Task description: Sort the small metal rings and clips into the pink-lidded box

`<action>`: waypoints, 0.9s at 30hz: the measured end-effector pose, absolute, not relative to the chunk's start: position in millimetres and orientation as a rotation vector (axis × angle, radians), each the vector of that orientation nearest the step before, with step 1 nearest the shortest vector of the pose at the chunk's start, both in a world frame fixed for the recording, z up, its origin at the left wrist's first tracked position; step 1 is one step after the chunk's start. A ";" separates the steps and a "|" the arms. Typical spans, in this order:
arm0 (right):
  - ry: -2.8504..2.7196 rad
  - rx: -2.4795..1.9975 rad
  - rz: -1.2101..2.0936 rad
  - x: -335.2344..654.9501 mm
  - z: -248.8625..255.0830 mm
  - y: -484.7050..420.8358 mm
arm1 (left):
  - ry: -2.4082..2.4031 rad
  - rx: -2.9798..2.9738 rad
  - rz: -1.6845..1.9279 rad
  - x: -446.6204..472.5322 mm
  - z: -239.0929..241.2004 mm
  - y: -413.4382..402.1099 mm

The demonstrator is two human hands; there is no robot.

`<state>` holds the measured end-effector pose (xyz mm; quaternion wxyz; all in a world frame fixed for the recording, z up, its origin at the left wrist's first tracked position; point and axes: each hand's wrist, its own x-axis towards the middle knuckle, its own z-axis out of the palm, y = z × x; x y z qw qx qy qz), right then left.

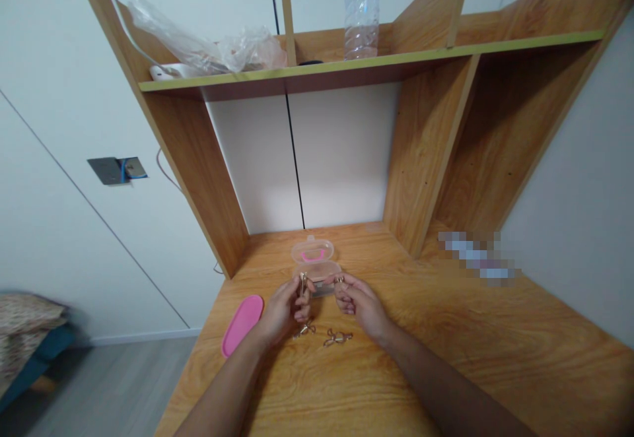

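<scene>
Looking down from head height at a wooden bench (446,358) with a warm orange grain, two bare forearms reach in from the bottom edge and meet near the middle. The left hand (284,308) has its grip pinched around a small gold-coloured metal clasp (302,284), held upright between thumb and fingertips. The right hand (357,303) is curled, its grip closed on a small gold-coloured metal ring piece (339,280) at the fingertips; the piece is too small to tell its exact shape. The two hands are near each other but apart. Just behind them on the bench sits a small clear plastic box with a pink handle (314,260). On the bench just below the hands lie two loose gold-coloured metal clasps, one nearer the left hand (304,330) and one nearer the right (337,337). To the left, near the bench edge, lies a flat oval pink plastic lid (242,323). Above, a wooden shelf (396,57) carries a clear plastic water bottle with a blue label (363,8) and a crumpled clear plastic bag (218,44).
</scene>
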<state>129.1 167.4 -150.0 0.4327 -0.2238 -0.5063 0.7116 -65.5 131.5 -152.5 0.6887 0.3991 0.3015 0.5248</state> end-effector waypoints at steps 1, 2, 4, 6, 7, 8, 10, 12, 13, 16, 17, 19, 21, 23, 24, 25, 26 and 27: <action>-1.248 -0.561 1.750 128.9 -149.8 167.9 | 0.667 0.871 1.160 -65.6 -151.6 130.9; -1.236 -0.567 1.723 128.5 -149.6 168.5 | 0.657 0.860 1.151 -65.6 -150.9 130.3; -1.224 -0.583 1.660 128.0 -149.8 170.0 | 0.640 0.877 1.155 -65.2 -150.1 129.6; -1.227 -0.599 1.598 128.3 -151.1 171.9 | 0.643 0.928 1.173 -64.1 -150.4 129.6; -1.234 -0.605 1.564 128.8 -152.1 172.9 | 0.657 0.960 1.184 -63.4 -151.0 129.8; -1.247 -0.613 1.533 129.4 -153.2 173.7 | 0.681 0.992 1.196 -62.6 -151.7 130.3; -1.271 -0.625 1.479 130.4 -155.4 175.1 | 0.746 1.051 1.214 -61.2 -153.5 131.5; -1.273 -0.619 1.459 130.4 -156.7 175.6 | 0.801 1.089 1.227 -60.7 -155.5 133.0; -1.259 -0.610 1.464 130.0 -156.8 175.5 | 0.819 1.098 1.231 -60.8 -156.5 133.7; -1.197 -0.594 1.485 127.9 -155.1 174.5 | 0.857 1.102 1.238 -62.2 -159.0 135.4; -1.187 -0.598 1.483 127.3 -154.0 174.2 | 0.868 1.100 1.239 -62.8 -159.6 135.7; -1.186 -0.614 1.466 126.6 -151.8 174.0 | 0.885 1.100 1.240 -64.0 -160.6 136.2; -1.187 -0.643 1.448 126.8 -150.1 174.3 | 0.892 1.103 1.243 -65.0 -161.2 136.6; -1.166 -0.671 1.458 127.7 -149.1 175.0 | 0.890 1.108 1.249 -65.5 -161.6 137.0; -1.152 -0.676 1.474 128.2 -148.9 175.4 | 0.889 1.110 1.252 -65.5 -161.7 137.0; -1.141 -0.675 1.495 128.7 -148.9 175.6 | 0.890 1.111 1.253 -65.4 -161.6 137.0; -1.136 -0.667 1.515 129.1 -149.0 175.7 | 0.891 1.113 1.253 -65.0 -161.4 136.9; -1.137 -0.652 1.533 129.4 -149.4 175.6 | 0.892 1.115 1.250 -64.4 -160.8 136.5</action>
